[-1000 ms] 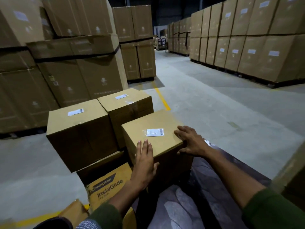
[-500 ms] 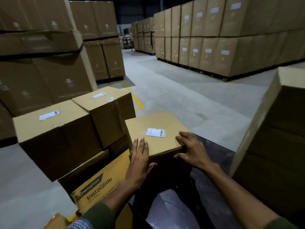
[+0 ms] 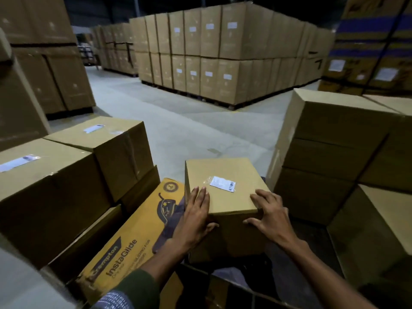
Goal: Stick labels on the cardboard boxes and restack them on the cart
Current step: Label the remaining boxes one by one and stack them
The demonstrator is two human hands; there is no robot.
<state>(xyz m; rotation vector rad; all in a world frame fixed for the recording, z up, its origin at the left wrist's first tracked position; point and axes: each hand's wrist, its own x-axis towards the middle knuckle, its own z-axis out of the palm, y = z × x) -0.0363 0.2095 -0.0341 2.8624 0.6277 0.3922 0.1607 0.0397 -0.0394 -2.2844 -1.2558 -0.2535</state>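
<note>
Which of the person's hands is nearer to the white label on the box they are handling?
The left. The left hand has fingertips on the box top just left of the white label; the right hand grips the near right corner, farther from it.
</note>
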